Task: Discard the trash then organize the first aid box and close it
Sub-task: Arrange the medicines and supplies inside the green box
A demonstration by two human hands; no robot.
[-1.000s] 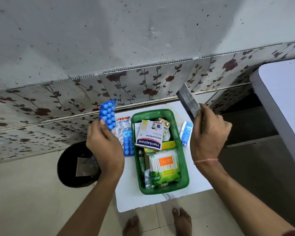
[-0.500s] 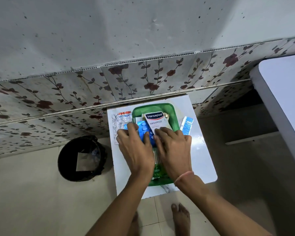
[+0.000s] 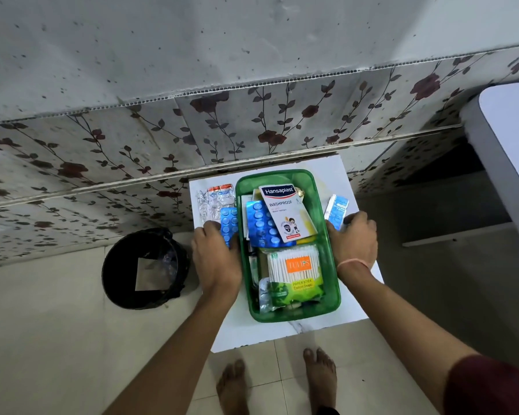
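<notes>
The open green first aid box [image 3: 332,274] stands on a small white table [image 3: 354,307]. It holds a Hansaplast packet [image 3: 282,209], a blue blister pack [image 3: 261,227] and a cotton swab pack [image 3: 297,271]. My left hand [image 3: 216,259] is left of the box, its fingers closed over the near end of a second blue blister pack [image 3: 229,218] that lies on the table. On the box's right side, my right hand [image 3: 355,239] closes on the near end of a blue-white sachet [image 3: 336,207]. Silver blister strips [image 3: 213,199] lie at the table's far left.
A black trash bin [image 3: 146,268] with a square wrapper in it stands on the floor left of the table. A flower-patterned wall runs behind the table. A larger white tabletop [image 3: 510,136] juts in at the right. My bare feet are below the table's near edge.
One blue blister pack went from my left hand into the box. The grey strip is gone from my right hand. Both hands have moved from the box's middle out to its sides.
</notes>
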